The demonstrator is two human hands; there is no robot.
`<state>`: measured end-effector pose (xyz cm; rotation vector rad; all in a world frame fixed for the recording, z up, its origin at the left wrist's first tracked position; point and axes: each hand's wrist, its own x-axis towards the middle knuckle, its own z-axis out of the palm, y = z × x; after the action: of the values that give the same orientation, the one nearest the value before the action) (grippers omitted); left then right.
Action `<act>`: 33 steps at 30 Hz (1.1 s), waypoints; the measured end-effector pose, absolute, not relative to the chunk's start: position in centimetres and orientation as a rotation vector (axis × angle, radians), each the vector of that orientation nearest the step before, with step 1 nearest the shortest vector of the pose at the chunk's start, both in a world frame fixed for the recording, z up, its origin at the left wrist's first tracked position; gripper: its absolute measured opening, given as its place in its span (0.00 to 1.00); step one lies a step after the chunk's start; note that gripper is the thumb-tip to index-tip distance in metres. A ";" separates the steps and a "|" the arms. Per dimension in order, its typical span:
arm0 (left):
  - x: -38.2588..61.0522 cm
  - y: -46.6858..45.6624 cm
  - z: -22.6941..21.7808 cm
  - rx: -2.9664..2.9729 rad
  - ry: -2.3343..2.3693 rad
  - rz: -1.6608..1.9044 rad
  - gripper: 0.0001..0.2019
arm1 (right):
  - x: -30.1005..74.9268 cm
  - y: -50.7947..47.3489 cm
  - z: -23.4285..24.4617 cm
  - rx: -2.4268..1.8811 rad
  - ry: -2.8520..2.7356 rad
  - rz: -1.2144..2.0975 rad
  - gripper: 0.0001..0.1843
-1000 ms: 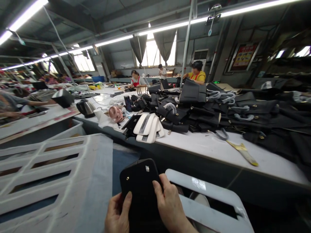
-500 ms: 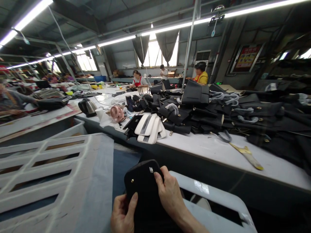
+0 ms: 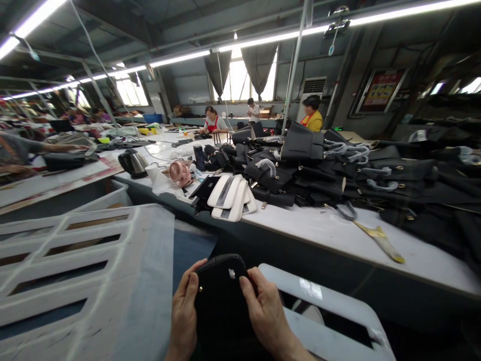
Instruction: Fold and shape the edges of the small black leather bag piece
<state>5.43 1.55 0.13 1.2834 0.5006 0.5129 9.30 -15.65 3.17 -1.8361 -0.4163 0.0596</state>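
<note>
A flat black leather piece (image 3: 221, 301) with a small gold stud and a white tag sits low in the head view, held between both hands. My left hand (image 3: 185, 313) grips its left edge, fingers curled round the top corner. My right hand (image 3: 265, 313) holds the right edge, thumb pressed near the white tag. Both hands hover above a white plastic crate (image 3: 338, 311), in front of the long white worktable (image 3: 330, 230).
Black bags (image 3: 319, 170) are heaped on the table with white flat pieces (image 3: 231, 195), a pink fan (image 3: 178, 173), a kettle (image 3: 131, 163) and a yellow strip (image 3: 379, 240). A white slatted crate (image 3: 75, 271) stands at left. Other people work at far tables.
My left hand has slid up the piece's left edge to its top corner. The black piece sits slightly lower and is tilted back.
</note>
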 end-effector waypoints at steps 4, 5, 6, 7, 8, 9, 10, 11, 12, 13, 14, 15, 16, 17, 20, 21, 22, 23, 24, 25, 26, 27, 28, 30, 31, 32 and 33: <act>5.5 1.5 0.3 1.249 0.444 0.406 0.24 | 9.9 -15.1 4.3 -1.885 -0.344 0.055 0.14; 5.5 1.4 0.3 1.257 0.457 0.424 0.24 | 10.1 -14.8 4.5 -1.898 -0.339 0.029 0.14; 5.4 1.3 0.3 1.267 0.466 0.441 0.24 | 10.3 -14.5 4.6 -1.910 -0.341 0.002 0.13; 5.3 1.2 0.4 1.276 0.471 0.452 0.23 | 10.3 -14.2 4.7 -1.923 -0.346 -0.021 0.13; 5.3 1.2 0.4 1.283 0.474 0.459 0.23 | 10.4 -13.9 4.6 -1.937 -0.353 -0.041 0.14; 5.3 1.2 0.5 1.286 0.480 0.464 0.23 | 10.4 -13.6 4.6 -1.950 -0.361 -0.060 0.14; 5.3 1.2 0.5 1.287 0.487 0.465 0.23 | 10.4 -13.4 4.5 -1.961 -0.369 -0.076 0.15; 5.3 1.2 0.6 1.282 0.494 0.465 0.23 | 10.4 -13.2 4.4 -1.970 -0.373 -0.093 0.16; 5.3 1.1 0.6 1.267 0.499 0.460 0.23 | 10.4 -13.2 4.3 -1.977 -0.376 -0.108 0.16; 5.3 1.0 0.6 1.239 0.502 0.451 0.24 | 10.4 -13.2 4.2 -1.976 -0.379 -0.118 0.17; 5.4 0.9 0.6 1.192 0.499 0.438 0.25 | 10.5 -13.3 4.1 -1.968 -0.380 -0.123 0.17; 5.4 0.8 0.7 1.125 0.489 0.419 0.25 | 10.7 -13.5 4.0 -1.954 -0.381 -0.121 0.18; 5.5 0.6 0.7 1.043 0.476 0.392 0.27 | 10.8 -13.7 3.8 -1.933 -0.380 -0.114 0.18; 5.5 0.5 0.7 0.953 0.463 0.363 0.28 | 11.0 -14.0 3.6 -1.909 -0.376 -0.104 0.18; 5.5 0.2 0.8 0.752 0.437 0.303 0.30 | 11.6 -14.8 2.8 -1.847 -0.359 -0.085 0.19; 5.4 0.1 0.8 0.727 0.438 0.302 0.29 | 11.8 -15.0 2.5 -1.835 -0.350 -0.084 0.19; 5.3 0.1 0.7 0.714 0.442 0.309 0.29 | 11.9 -15.2 2.1 -1.826 -0.343 -0.082 0.19; 5.2 0.1 0.6 0.707 0.447 0.322 0.29 | 12.1 -15.3 1.8 -1.819 -0.338 -0.078 0.19; 5.1 0.1 0.5 0.705 0.450 0.339 0.28 | 12.3 -15.4 1.5 -1.810 -0.335 -0.070 0.19; 4.9 0.1 0.3 0.711 0.448 0.360 0.28 | 12.4 -15.5 1.3 -1.801 -0.335 -0.062 0.19; 4.8 0.2 0.1 0.730 0.442 0.385 0.27 | 12.5 -15.6 1.1 -1.792 -0.337 -0.050 0.19; 4.7 0.3 -0.1 0.766 0.436 0.413 0.26 | 12.6 -15.6 1.0 -1.782 -0.341 -0.038 0.19; 4.6 0.4 -0.3 0.822 0.437 0.440 0.25 | 12.6 -15.6 0.9 -1.774 -0.347 -0.024 0.19; 4.4 0.6 -0.5 0.967 0.460 0.489 0.23 | 12.4 -15.5 0.7 -1.754 -0.356 0.012 0.18; 4.4 0.8 -0.4 1.035 0.474 0.510 0.21 | 12.2 -15.5 0.6 -1.740 -0.358 0.032 0.18; 4.3 0.9 -0.3 1.092 0.482 0.533 0.19 | 12.0 -15.5 0.5 -1.724 -0.356 0.049 0.18; 4.3 1.0 -0.2 1.134 0.482 0.558 0.17 | 11.8 -15.4 0.4 -1.709 -0.350 0.059 0.18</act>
<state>4.30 1.02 -0.21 1.1338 0.4822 0.5578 11.82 -15.45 0.42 -1.7095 -0.3502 0.0591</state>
